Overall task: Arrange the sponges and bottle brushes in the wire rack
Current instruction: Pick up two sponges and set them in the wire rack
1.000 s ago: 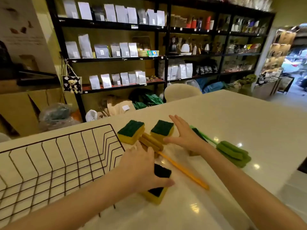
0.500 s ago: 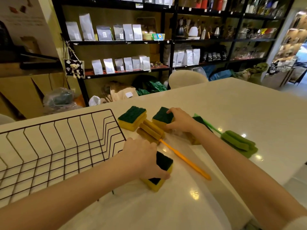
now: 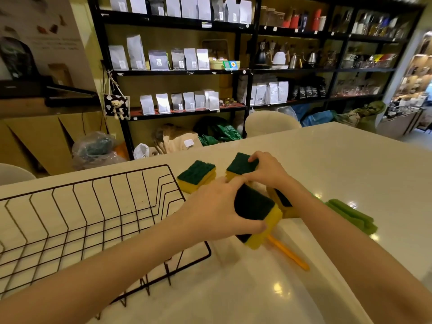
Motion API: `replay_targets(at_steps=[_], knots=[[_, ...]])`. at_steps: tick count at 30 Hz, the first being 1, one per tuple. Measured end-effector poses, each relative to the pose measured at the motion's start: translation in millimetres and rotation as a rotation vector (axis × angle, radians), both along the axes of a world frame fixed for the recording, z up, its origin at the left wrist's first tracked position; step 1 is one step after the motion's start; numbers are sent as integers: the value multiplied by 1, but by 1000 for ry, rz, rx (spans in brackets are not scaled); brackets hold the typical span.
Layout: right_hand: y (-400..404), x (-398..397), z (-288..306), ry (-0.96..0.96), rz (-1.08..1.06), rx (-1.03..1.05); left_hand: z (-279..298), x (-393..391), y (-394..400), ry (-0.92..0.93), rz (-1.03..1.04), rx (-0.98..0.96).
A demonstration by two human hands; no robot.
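A black wire rack [image 3: 98, 213] stands empty on the white table at the left. My left hand [image 3: 215, 211] grips a yellow sponge with a dark green top [image 3: 257, 213], lifted off the table just right of the rack. My right hand [image 3: 266, 170] closes on a second sponge [image 3: 240, 163] farther back. A third sponge [image 3: 196, 175] lies flat beside it. Another sponge [image 3: 281, 199] shows partly under my right wrist. The orange bottle brush [image 3: 288, 254] lies under my hands, its head hidden. The green bottle brush [image 3: 350, 216] lies to the right.
The white table [image 3: 339, 164] stretches to the right and back. A beige chair back [image 3: 271, 122] sits at its far edge. Black shelving [image 3: 245, 71] with bags and kettles fills the wall behind.
My left hand has raised its sponge off the table and carried it back toward my right hand. My right hand has tightened its hold on the far sponge.
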State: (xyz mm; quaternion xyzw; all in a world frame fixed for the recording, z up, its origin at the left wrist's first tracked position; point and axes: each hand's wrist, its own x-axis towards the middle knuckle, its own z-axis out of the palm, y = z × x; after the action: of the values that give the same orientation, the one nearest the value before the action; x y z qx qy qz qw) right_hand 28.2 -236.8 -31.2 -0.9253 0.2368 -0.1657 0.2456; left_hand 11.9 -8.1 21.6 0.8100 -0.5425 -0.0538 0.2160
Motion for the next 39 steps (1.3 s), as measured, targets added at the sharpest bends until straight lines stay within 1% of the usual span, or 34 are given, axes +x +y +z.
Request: replay_targets(at_steps=[3,7,10,15,19,23,28,33,36,39], knots=[[5,1,17,-129,9,-18,14,11,9,30,14,-105],[21,7,41,-241,93,16,32,34,30,48,45,-161],[42,15,58,-267,201,17,41,55,53,14,86,-137],[99,30,81,-273,374,-4,42,96,108,-57,235,-50],[147,46,88,-236,537,-35,37,116,159,-90,322,45],[194,63,83,-157,727,-76,24,129,209,-88,381,124],[241,80,65,-40,889,-103,8,137,252,-42,430,189],[272,87,46,84,963,-150,-4,144,272,6,442,301],[284,89,35,160,967,-208,-10,149,276,40,435,383],[292,90,27,194,964,-221,-16,152,278,63,437,434]])
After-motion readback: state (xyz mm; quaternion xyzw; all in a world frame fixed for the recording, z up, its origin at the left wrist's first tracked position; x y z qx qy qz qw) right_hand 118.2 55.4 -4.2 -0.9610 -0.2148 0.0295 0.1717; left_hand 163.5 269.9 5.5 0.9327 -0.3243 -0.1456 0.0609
